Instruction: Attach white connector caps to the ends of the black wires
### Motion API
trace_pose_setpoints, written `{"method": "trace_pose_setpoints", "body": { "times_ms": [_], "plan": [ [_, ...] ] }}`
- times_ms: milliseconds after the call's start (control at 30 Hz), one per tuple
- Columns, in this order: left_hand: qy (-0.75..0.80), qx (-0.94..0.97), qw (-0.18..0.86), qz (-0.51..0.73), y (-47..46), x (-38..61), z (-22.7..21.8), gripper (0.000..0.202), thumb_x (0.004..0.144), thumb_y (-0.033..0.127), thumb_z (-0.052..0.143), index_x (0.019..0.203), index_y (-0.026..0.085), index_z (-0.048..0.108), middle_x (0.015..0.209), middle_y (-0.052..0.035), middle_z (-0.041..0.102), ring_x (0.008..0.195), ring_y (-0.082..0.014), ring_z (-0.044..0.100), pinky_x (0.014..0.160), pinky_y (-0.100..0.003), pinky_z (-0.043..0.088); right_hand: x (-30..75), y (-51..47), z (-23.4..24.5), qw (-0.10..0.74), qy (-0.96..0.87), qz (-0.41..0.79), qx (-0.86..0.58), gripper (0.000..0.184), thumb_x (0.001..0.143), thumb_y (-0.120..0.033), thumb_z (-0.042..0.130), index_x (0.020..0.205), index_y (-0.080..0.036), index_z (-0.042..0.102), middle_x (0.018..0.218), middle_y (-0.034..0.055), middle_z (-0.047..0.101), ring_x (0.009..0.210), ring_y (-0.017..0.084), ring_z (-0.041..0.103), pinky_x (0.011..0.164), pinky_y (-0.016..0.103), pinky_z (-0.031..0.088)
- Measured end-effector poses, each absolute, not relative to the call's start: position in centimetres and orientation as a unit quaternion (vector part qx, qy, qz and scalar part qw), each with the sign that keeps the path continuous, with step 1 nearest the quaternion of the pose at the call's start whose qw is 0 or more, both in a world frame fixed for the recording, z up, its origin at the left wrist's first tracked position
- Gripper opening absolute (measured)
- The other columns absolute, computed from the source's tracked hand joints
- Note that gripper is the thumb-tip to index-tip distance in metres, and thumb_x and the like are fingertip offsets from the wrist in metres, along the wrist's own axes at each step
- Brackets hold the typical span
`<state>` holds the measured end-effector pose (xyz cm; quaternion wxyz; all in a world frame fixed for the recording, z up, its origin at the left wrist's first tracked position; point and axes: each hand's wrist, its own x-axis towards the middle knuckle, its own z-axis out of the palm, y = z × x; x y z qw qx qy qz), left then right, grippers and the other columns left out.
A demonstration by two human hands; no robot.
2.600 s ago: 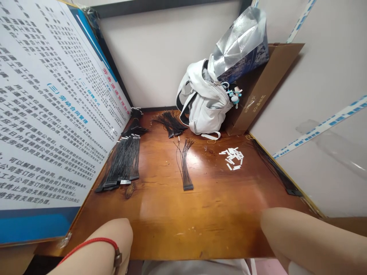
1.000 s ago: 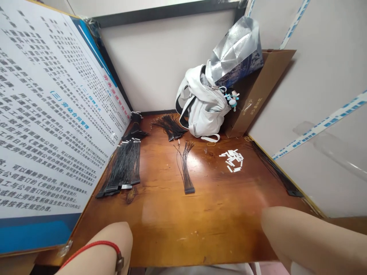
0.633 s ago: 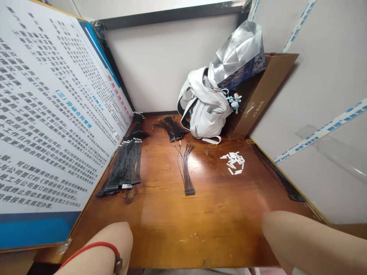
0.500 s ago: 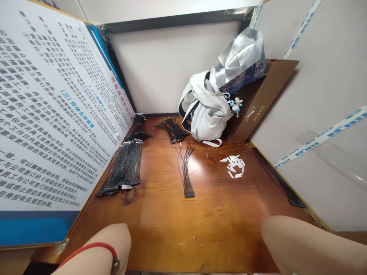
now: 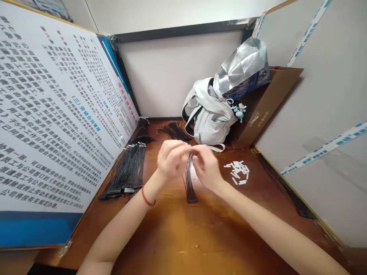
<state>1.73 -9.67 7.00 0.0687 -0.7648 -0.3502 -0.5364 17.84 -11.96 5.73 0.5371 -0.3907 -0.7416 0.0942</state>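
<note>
Left hand [image 5: 172, 158] and right hand [image 5: 208, 168] newly forward, at wire bundle [image 5: 189, 181].

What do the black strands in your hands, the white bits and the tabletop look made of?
Thin black wire bundle, pinched by left hand and right hand: likely plastic-insulated wire, matte, ending in a black block connector. Small white flat pieces: probably plastic, uniform. Brown tabletop: varnished wood, grain and glare visible.

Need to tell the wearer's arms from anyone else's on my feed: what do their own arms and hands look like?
The left hand and right hand are bare, with no gloves. The left forearm and right forearm are bare too; no sleeve shows. A thin red cord bracelet circles the left wrist. Nothing shows on the right wrist. The fingers are blurred, so rings cannot be ruled out.
</note>
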Motion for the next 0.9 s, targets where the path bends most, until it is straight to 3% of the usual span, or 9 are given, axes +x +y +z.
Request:
{"method": "trace_pose_setpoints", "body": {
  "times_ms": [100,233,467,567,700,900],
  "plan": [
    [-0.45,-0.73,-0.074,-0.509,-6.7,2.1,3.6,0.02,0.075,0.006,0.049,0.09,0.017,0.058,0.087,-0.0055,0.061,0.083,-0.0159,0.057,0.077,-0.031,0.047,17.2,-9.0,1.5,0.437,-0.735,0.178,-0.486,0.023,0.077,-0.008,0.043,0.092,-0.015,0.058,0.088,0.007,0.058,0.084,0.019,0.057,0.08,0.036,0.046],
    [-0.547,-0.661,-0.241,-0.454,-3.2,2.2,-0.6,0.02,0.069,0.002,0.05,0.082,0.015,0.058,0.078,-0.005,0.062,0.071,-0.0149,0.057,0.072,-0.03,0.046,16.5,-4.9,-0.9,0.449,-0.696,0.195,-0.526,0.019,0.08,-0.012,0.042,0.091,-0.016,0.057,0.089,0.006,0.056,0.076,0.016,0.056,0.077,0.03,0.045],
    [-0.56,-0.57,-0.29,-0.527,-1.7,2.4,-1.4,0.014,0.069,0.005,0.051,0.076,0.015,0.059,0.075,-0.004,0.063,0.069,-0.0137,0.057,0.07,-0.026,0.045,14.8,-0.7,-0.9,0.429,-0.681,0.205,-0.557,0.006,0.076,-0.016,0.055,0.075,-0.015,0.06,0.075,0.0046,0.059,0.068,0.016,0.057,0.071,0.029,0.046],
    [-0.531,-0.529,-0.341,-0.567,-1.5,2.3,-1.6,0.014,0.072,0.014,0.055,0.084,0.014,0.061,0.08,-0.0061,0.065,0.073,-0.0147,0.059,0.07,-0.027,0.046,15.1,-0.5,-1.4,0.505,-0.628,0.272,-0.525,0.008,0.077,-0.02,0.053,0.076,-0.017,0.06,0.075,0.0039,0.063,0.068,0.016,0.06,0.069,0.028,0.047],
    [-0.441,-0.496,-0.464,-0.587,-1.4,2.2,-1.4,0.031,0.07,0.027,0.063,0.099,0.014,0.062,0.095,-0.01,0.067,0.084,-0.0181,0.062,0.072,-0.029,0.048,15.5,-0.5,-1.5,0.592,-0.552,0.379,-0.449,0.017,0.071,-0.033,0.062,0.078,-0.017,0.057,0.077,0.0046,0.065,0.074,0.017,0.063,0.071,0.029,0.05],
    [-0.418,-0.483,-0.49,-0.593,-1.7,2.0,-1.0,0.031,0.058,0.032,0.075,0.081,0.013,0.068,0.086,-0.0092,0.069,0.079,-0.0181,0.063,0.081,-0.033,0.048,15.0,-0.9,-1.3,0.547,-0.612,0.393,-0.415,0.024,0.072,-0.04,0.063,0.079,-0.017,0.061,0.077,0.0049,0.065,0.071,0.017,0.061,0.067,0.029,0.049]
  ]
}}
